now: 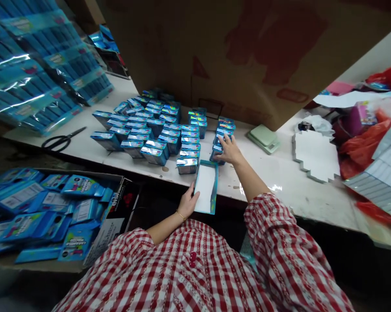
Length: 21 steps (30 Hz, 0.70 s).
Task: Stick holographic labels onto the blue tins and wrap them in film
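My left hand (pixel 188 202) holds a shallow blue tray box (pixel 206 187) with a white inside by its left edge; it overlaps the table's front edge. My right hand (pixel 227 150) rests its spread fingers on small blue packs (pixel 226 126) standing in a short row to the right of the tray. Beyond the tray runs another row of upright blue packs (pixel 190 146). Many more blue packs (pixel 130 130) stand in rows to the left. Whether my right fingers grip a pack is hard to tell.
Black scissors (pixel 60 141) lie at the left. Wrapped blue packages (pixel 23 69) stand behind them. An open carton (pixel 120 197) of blue boxes sits at the lower left. A large cardboard box (pixel 215 56) stands behind the packs. A green scale (pixel 263 138) and white cards (pixel 315 154) are at the right.
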Each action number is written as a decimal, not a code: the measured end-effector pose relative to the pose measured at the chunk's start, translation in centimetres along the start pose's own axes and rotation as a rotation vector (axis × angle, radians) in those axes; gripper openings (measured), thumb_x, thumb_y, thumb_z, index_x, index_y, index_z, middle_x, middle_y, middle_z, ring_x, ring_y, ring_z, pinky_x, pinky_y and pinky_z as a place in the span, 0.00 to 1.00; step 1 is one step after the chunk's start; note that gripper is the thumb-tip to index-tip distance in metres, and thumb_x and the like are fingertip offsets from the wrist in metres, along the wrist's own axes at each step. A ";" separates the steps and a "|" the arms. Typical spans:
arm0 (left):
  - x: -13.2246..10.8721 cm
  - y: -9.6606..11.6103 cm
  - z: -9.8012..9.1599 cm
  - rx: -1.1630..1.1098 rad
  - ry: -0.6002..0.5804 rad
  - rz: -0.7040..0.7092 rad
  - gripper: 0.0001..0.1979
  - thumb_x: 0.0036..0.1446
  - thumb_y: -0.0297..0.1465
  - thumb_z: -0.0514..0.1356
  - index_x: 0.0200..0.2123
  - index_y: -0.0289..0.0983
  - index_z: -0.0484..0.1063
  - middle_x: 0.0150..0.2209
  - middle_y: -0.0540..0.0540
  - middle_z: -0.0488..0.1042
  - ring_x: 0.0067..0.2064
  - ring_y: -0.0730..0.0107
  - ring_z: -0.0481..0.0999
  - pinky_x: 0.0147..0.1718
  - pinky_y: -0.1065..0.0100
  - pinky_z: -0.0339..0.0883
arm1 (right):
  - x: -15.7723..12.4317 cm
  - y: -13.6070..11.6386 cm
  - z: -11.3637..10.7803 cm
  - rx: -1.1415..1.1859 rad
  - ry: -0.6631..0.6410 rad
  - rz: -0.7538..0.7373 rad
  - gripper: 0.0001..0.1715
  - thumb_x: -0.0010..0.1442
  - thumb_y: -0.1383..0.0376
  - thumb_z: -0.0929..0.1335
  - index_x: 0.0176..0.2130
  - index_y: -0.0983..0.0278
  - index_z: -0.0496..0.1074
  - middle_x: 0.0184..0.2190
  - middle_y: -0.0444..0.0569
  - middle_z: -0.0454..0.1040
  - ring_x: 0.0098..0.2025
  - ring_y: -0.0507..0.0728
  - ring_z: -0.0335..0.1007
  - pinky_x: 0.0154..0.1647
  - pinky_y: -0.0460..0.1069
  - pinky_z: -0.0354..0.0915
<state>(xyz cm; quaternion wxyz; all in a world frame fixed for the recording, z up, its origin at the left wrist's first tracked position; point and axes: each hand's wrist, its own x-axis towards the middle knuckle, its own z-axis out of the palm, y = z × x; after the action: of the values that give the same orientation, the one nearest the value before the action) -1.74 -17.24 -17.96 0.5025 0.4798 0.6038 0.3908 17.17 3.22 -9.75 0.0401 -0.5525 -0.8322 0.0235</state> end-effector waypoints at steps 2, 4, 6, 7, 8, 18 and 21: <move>0.4 0.6 0.1 0.051 -0.008 0.026 0.29 0.55 0.39 0.54 0.59 0.33 0.61 0.57 0.39 0.67 0.59 0.56 0.64 0.59 0.60 0.54 | -0.4 0.8 0.2 -0.007 0.059 -0.073 0.53 0.44 0.49 0.72 0.62 0.66 0.55 0.63 0.60 0.49 0.64 0.74 0.38 0.61 0.67 0.45; 0.8 1.4 0.5 0.163 -0.070 0.072 0.30 0.56 0.41 0.53 0.59 0.32 0.60 0.55 0.36 0.68 0.57 0.53 0.66 0.57 0.57 0.56 | -1.0 1.6 0.1 0.006 0.099 -0.137 0.50 0.42 0.52 0.73 0.60 0.66 0.58 0.61 0.60 0.52 0.62 0.73 0.42 0.60 0.66 0.48; 1.3 2.3 1.1 0.310 -0.158 0.138 0.32 0.56 0.42 0.53 0.61 0.32 0.56 0.53 0.34 0.69 0.54 0.51 0.69 0.54 0.56 0.60 | -1.6 2.4 -0.4 0.021 0.102 -0.193 0.49 0.41 0.54 0.74 0.58 0.66 0.60 0.60 0.60 0.53 0.60 0.72 0.45 0.58 0.65 0.51; 1.5 2.7 1.4 0.381 -0.196 0.169 0.33 0.57 0.42 0.53 0.62 0.32 0.54 0.52 0.33 0.70 0.52 0.51 0.71 0.51 0.56 0.62 | -1.8 2.8 -0.7 0.025 0.092 -0.214 0.49 0.40 0.54 0.74 0.58 0.66 0.60 0.60 0.60 0.54 0.60 0.72 0.46 0.58 0.65 0.52; 1.8 3.1 1.6 0.444 -0.226 0.194 0.34 0.57 0.42 0.52 0.63 0.32 0.51 0.50 0.33 0.71 0.50 0.51 0.72 0.49 0.57 0.63 | -1.9 3.2 -1.0 0.028 0.079 -0.230 0.49 0.40 0.54 0.74 0.58 0.66 0.61 0.60 0.60 0.54 0.60 0.72 0.47 0.57 0.65 0.52; 3.7 6.9 2.7 0.593 -0.134 0.461 0.38 0.57 0.48 0.52 0.63 0.30 0.51 0.54 0.31 0.65 0.55 0.49 0.66 0.55 0.55 0.56 | -5.4 6.8 0.4 0.587 0.241 0.016 0.56 0.48 0.37 0.63 0.65 0.62 0.47 0.66 0.59 0.45 0.66 0.65 0.42 0.62 0.63 0.49; 6.2 8.8 4.2 0.266 -0.056 0.492 0.36 0.59 0.48 0.48 0.63 0.30 0.50 0.61 0.32 0.57 0.63 0.54 0.55 0.62 0.58 0.47 | -5.7 6.9 2.7 0.869 0.384 0.184 0.49 0.56 0.37 0.55 0.65 0.63 0.46 0.66 0.59 0.47 0.66 0.62 0.45 0.62 0.61 0.50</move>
<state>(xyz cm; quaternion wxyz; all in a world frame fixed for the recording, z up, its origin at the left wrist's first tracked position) 3.81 -9.19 -11.81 0.3416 0.6844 0.5010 0.4049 25.45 0.65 -13.21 0.4180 -0.5504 -0.6705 0.2699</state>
